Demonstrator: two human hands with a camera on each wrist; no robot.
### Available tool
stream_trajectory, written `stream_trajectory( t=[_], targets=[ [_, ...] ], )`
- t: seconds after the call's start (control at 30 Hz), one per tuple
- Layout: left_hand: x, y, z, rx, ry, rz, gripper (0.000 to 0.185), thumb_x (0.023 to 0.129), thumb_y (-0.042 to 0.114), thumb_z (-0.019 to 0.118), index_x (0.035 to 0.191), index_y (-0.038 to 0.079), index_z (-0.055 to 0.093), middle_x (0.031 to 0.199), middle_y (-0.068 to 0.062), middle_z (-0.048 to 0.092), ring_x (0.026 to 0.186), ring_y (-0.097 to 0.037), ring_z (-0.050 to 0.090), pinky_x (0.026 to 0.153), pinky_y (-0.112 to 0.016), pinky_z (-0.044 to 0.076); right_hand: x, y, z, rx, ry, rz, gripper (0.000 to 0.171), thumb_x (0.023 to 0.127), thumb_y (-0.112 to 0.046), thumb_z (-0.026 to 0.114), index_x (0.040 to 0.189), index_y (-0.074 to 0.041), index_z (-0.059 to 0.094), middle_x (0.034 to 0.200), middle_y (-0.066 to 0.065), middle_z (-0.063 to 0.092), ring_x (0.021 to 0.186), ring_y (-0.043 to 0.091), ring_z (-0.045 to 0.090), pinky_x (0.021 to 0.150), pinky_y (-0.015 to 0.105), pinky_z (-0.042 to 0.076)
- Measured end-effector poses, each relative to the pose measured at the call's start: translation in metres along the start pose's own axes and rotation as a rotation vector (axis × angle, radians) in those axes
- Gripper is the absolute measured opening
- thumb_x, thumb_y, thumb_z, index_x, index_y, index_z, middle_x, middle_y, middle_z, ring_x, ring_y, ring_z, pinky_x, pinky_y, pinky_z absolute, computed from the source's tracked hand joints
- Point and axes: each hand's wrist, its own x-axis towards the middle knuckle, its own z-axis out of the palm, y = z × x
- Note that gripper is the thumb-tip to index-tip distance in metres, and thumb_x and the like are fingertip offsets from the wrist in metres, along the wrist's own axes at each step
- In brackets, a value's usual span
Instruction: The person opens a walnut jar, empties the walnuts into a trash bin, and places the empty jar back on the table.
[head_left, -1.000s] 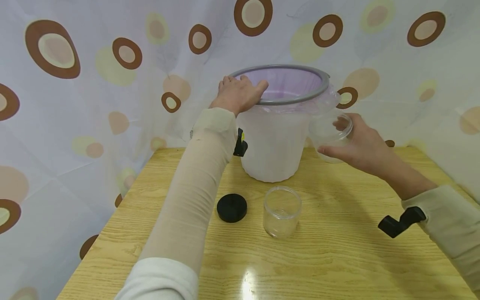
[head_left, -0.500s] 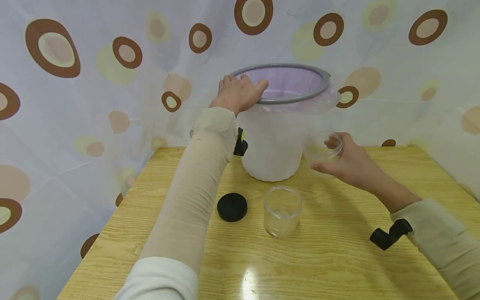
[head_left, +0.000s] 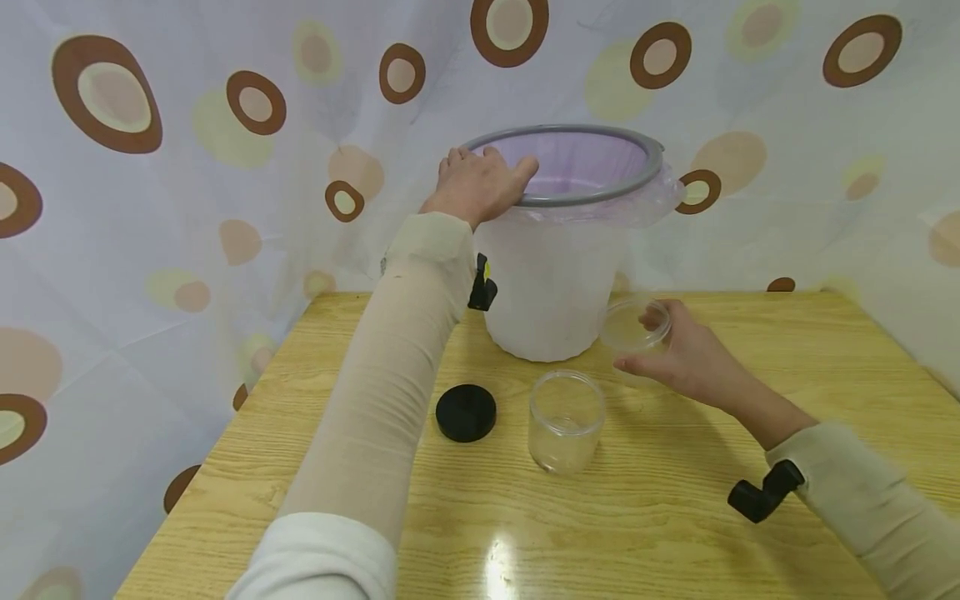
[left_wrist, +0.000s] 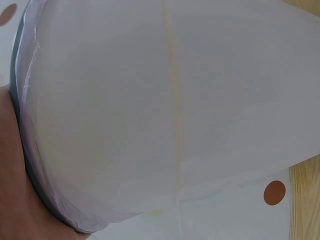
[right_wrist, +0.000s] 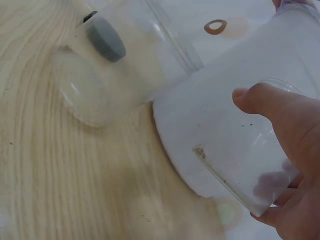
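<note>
In the head view my left hand (head_left: 480,183) rests on the grey rim of a white trash bin (head_left: 551,283), thumb spread along the rim. The left wrist view shows part of that hand (left_wrist: 20,185) against the rim and the lilac bag edge. My right hand (head_left: 697,358) grips a clear plastic jar (head_left: 633,329) beside the bin, just above the table. The right wrist view shows small dark specks in the held jar (right_wrist: 220,175). A second clear jar (head_left: 566,421) stands upright in front of the bin. Left of it lies a round black lid (head_left: 466,412).
The bin's lilac liner (head_left: 573,162) folds over the rim and hangs out on the right. Everything stands on a wooden table (head_left: 675,517). A white curtain (head_left: 300,167) with brown rings is behind and to the left.
My right hand has lowered with the jar, from beside the bin's upper part down and slightly left towards the table. My left hand, the standing jar and the lid have stayed put.
</note>
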Motion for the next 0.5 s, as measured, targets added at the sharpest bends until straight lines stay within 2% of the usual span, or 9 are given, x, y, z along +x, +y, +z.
stream_trajectory(
  t=[0.5],
  targets=[
    [0.0, -0.001, 0.0, -0.014, -0.007, -0.008, 0.083, 0.097, 0.061, 0.009, 0.159, 0.006, 0.012, 0.165, -0.019, 0.01, 0.154, -0.034, 0.004, 0.125, -0.044, 0.003, -0.001, 0.02, 0.027, -0.025, -0.026, 0.041, 0.101, 0.083, -0.056, 0.073, 0.147, 0.006, 0.023, 0.143, 0.028, 0.045, 0.127, 0.048, 0.048, 0.094, 0.058, 0.047]
  ],
)
